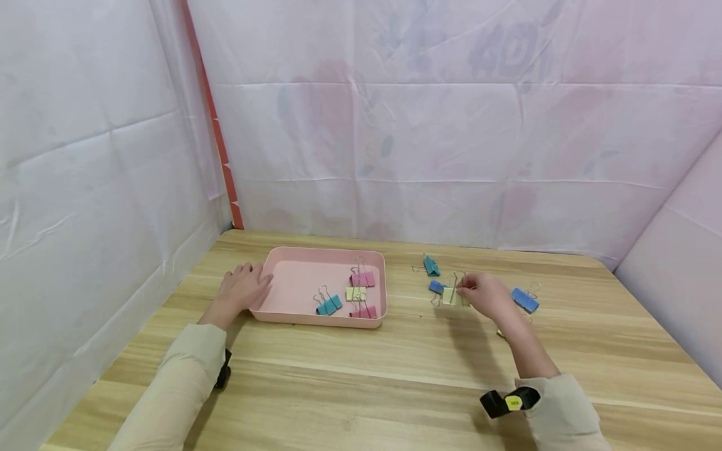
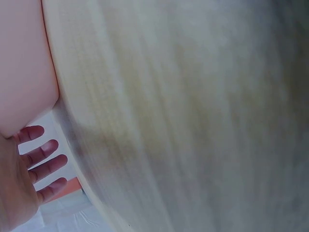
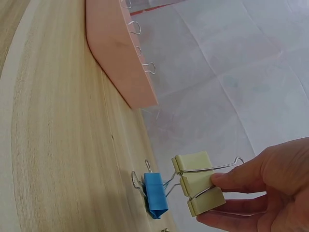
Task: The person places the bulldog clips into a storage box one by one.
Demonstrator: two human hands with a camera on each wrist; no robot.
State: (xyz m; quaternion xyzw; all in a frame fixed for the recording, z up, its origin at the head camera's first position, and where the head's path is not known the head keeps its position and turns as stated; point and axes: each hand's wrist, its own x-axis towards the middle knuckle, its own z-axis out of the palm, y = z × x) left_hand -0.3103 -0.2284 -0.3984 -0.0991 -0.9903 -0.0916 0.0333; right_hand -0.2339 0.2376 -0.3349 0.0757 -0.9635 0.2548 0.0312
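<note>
My right hand [image 1: 486, 294] pinches a yellow binder clip [image 3: 199, 182] between thumb and fingers, holding it above the table to the right of the pink tray [image 1: 307, 319]. A blue binder clip [image 3: 156, 193] stands beside the held one in the right wrist view. At the tray's left end, my left hand [image 1: 244, 288] rests against the rim with its fingers loosely extended; the left wrist view shows these fingers [image 2: 48, 166] spread next to the tray wall. Inside the tray's right half lie a teal clip [image 1: 329, 305], a yellow clip [image 1: 355, 294] and two pink clips [image 1: 363, 279].
Behind the right hand lies a teal binder clip [image 1: 431, 265], and to its right another blue clip [image 1: 525, 300]. A further clip [image 1: 501, 334] is mostly hidden by the right wrist. White cloth walls [image 1: 429, 138] border the wooden table [image 1: 338, 382] at the back and sides.
</note>
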